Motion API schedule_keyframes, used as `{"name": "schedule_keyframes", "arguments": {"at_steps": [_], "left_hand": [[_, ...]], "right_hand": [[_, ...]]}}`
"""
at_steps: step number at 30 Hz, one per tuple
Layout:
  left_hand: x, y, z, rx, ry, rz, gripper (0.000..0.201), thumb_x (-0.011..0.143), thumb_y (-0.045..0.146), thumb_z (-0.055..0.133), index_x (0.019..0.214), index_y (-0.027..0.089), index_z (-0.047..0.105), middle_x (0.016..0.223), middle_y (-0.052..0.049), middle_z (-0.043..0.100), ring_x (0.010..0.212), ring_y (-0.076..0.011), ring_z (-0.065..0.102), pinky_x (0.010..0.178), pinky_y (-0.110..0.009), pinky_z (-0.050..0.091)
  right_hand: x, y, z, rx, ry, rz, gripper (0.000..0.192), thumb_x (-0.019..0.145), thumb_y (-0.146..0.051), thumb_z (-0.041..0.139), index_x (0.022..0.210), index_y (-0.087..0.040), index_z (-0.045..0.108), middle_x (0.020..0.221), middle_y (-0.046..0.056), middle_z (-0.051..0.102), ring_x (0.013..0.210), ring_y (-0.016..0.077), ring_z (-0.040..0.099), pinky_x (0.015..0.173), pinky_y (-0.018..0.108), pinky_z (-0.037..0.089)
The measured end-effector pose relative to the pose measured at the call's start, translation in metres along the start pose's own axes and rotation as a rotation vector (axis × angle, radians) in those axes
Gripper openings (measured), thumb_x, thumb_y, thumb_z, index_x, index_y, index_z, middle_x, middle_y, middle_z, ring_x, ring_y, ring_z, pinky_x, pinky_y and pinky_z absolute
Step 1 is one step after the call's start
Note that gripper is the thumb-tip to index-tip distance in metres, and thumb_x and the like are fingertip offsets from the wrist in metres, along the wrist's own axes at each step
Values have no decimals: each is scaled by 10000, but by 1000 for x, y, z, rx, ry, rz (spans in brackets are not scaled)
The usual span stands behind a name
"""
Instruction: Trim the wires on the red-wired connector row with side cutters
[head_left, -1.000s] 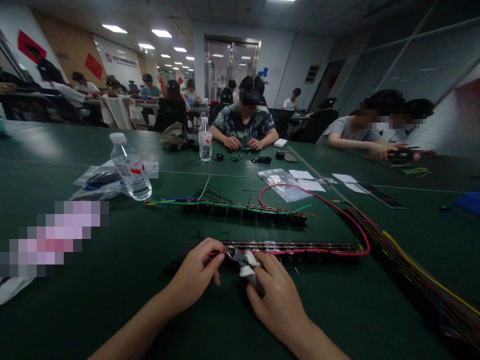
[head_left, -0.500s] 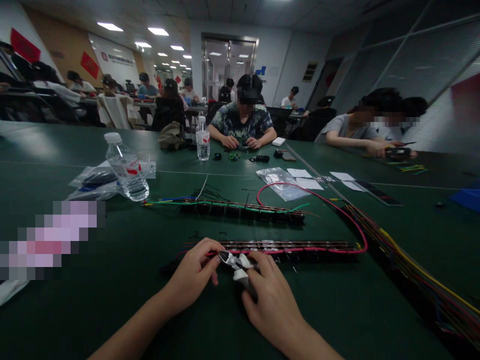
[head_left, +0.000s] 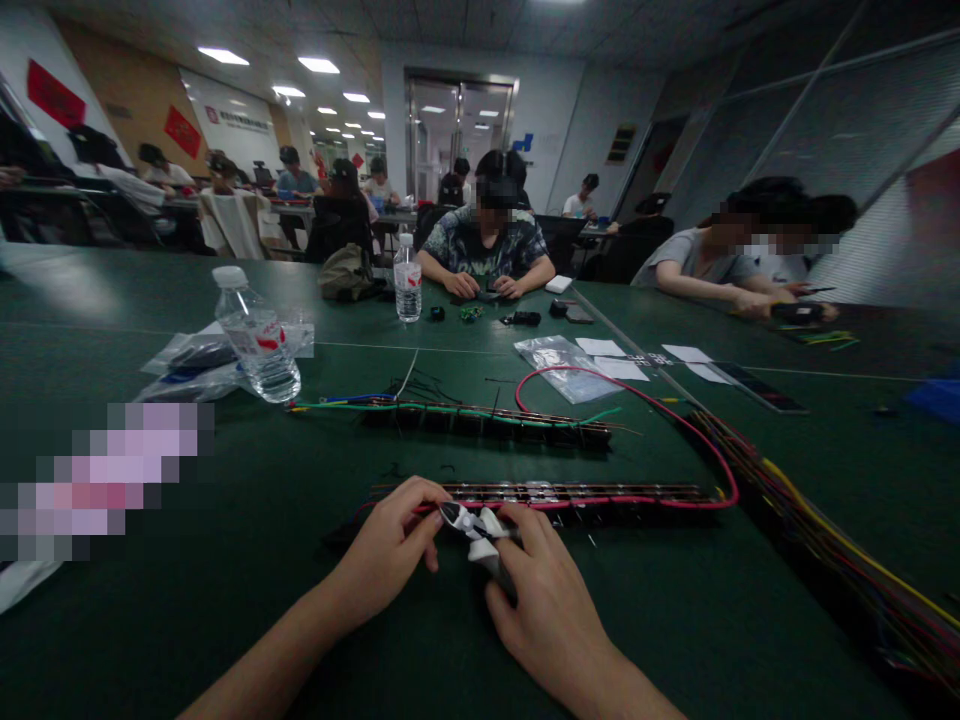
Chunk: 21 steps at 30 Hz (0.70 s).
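**Cutters held at the near terminal strip**

A pair of white-handled cutters (head_left: 474, 528) is gripped in the right hand (head_left: 551, 610), the fingers curled round the handles and the small metal jaws pointed left toward the left hand (head_left: 386, 555). The left hand is closed in a pinch at the left end of the near terminal strip (head_left: 570, 495), where a red wire (head_left: 705, 440) is met; what exactly is caught between thumb and forefinger cannot be told. The strip is laid across the green table (head_left: 225, 600) just beyond both hands, and the red wire is run along it, then looped far and back on the right. A second terminal strip (head_left: 487, 418), with a green wire (head_left: 450, 410) along it, is set farther off. A water bottle (head_left: 257, 335) is stood at the far left beside plastic bags (head_left: 187, 365). A bundle of coloured wires (head_left: 825, 540) is spread along the right. Other people are seated at the far side.
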<state>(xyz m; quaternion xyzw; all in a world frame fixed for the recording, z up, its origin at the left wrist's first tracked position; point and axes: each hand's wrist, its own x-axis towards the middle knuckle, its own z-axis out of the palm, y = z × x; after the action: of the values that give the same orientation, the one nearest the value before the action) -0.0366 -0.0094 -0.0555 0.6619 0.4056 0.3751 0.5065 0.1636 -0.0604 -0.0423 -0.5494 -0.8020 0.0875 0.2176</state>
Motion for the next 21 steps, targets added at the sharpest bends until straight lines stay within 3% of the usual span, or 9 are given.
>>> {"name": "schedule_keyframes", "arguments": {"at_steps": [21], "left_hand": [[0, 1, -1, 22, -8, 3, 154, 949, 251, 459, 1009, 189, 587, 1044, -27, 536, 559, -72, 602, 552, -242, 506]], "right_hand": [[1, 3, 4, -39, 39, -36, 147, 752, -90, 593, 856, -187, 626, 1152, 121, 570, 1056, 287, 530, 881, 464, 488]]}}
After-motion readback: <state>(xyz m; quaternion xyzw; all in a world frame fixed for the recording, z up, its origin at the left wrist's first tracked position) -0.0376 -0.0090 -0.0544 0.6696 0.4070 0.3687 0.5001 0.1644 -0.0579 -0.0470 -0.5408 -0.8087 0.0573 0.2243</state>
